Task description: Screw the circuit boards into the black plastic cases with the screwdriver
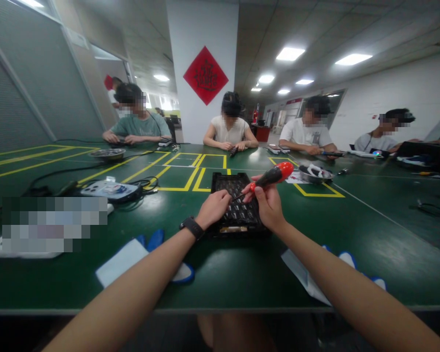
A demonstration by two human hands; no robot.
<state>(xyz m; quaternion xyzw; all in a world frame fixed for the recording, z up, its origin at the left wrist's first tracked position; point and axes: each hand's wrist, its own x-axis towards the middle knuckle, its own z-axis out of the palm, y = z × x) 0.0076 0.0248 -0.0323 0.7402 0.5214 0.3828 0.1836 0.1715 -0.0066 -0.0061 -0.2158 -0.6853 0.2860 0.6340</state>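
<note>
A screwdriver (273, 177) with a black and red handle is held in my right hand (269, 208), its thin shaft slanting down to the left. At the shaft's tip, the fingers of my left hand (214, 209) are pinched together; whether they hold a small part there is hidden. Both hands are over an open black case (242, 195), which has rows of small metal pieces, probably screwdriver bits, in its slots. A pale label shows at the case's near edge. My left wrist wears a dark watch band (191, 228).
White-and-blue gloves lie by my left forearm (121, 261) and under my right (308, 276). A device with cables (112, 189) and a blurred-out white object (55, 225) are on the left. Metal bowls (108, 154) (315, 173) stand farther off. Several people sit across the green table (220, 286).
</note>
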